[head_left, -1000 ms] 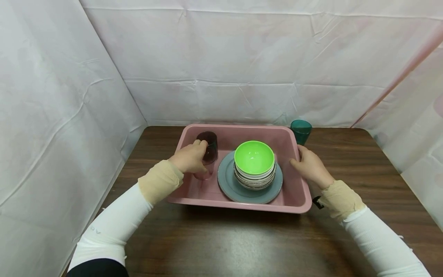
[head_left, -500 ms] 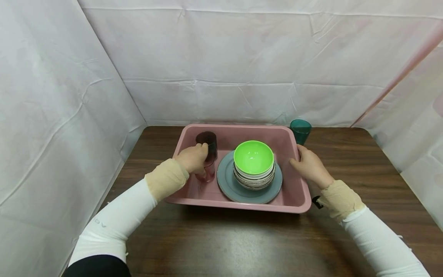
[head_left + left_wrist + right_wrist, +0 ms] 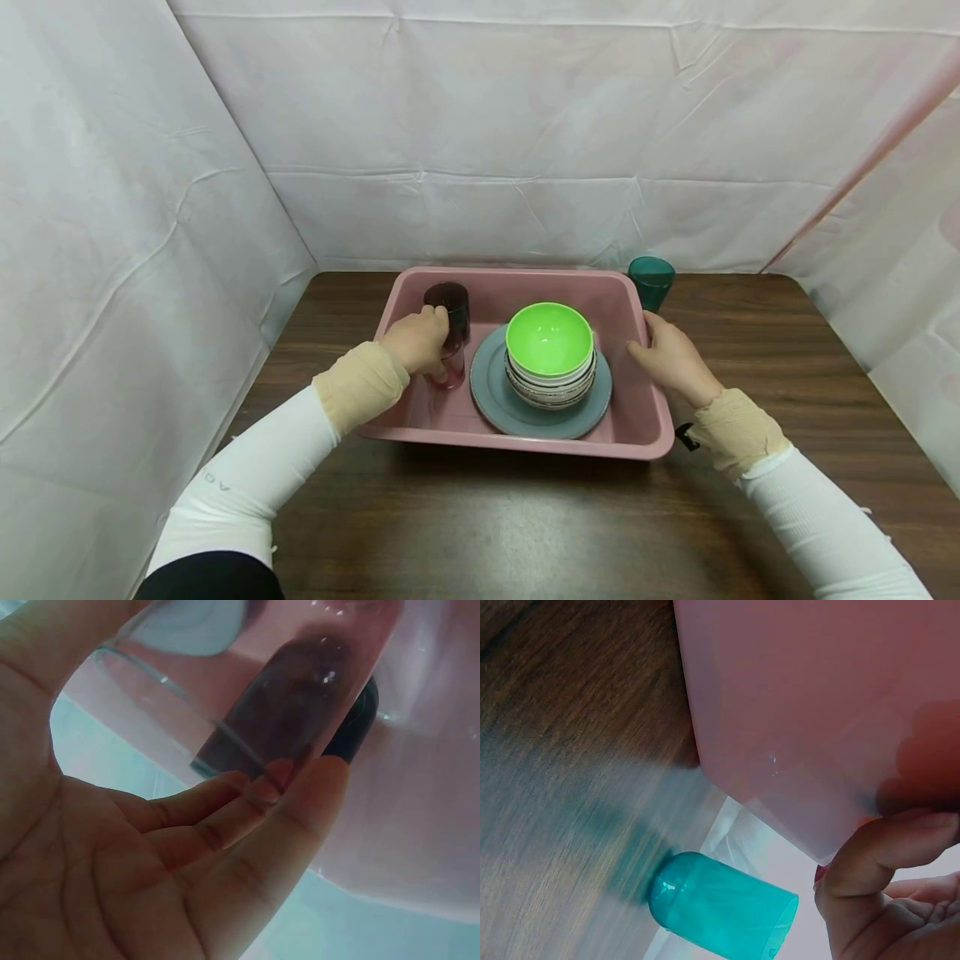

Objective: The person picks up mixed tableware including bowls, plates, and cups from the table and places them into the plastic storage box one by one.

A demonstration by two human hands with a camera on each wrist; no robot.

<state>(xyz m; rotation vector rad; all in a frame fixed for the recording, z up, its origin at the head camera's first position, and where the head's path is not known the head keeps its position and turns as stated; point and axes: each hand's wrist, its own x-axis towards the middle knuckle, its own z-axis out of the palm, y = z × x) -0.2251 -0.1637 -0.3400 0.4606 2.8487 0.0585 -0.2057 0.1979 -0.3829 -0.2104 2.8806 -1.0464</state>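
My left hand (image 3: 416, 342) reaches into the left part of a pink tub (image 3: 517, 447) and grips a clear glass (image 3: 453, 372). In the left wrist view, thumb and fingers go round the rim of this glass (image 3: 163, 679). Just behind it stands a dark glass (image 3: 448, 300), partly seen through the clear one. My right hand (image 3: 675, 362) holds the tub's right rim; its fingers show as shadows through the tub wall (image 3: 795, 712) in the right wrist view. Beside them in the tub, a bright green bowl (image 3: 550, 340) tops a stack of pale bowls (image 3: 553, 398) on a grey-blue plate (image 3: 489, 398).
A teal glass (image 3: 651, 283) stands on the dark wooden table (image 3: 480, 525) behind the tub's right corner, close to my right hand. White sheeting (image 3: 480, 125) hangs behind the table and along both sides.
My left hand has shifted slightly right with the clear glass, bringing it closer to the dark glass. The right hand keeps its hold on the tub rim.
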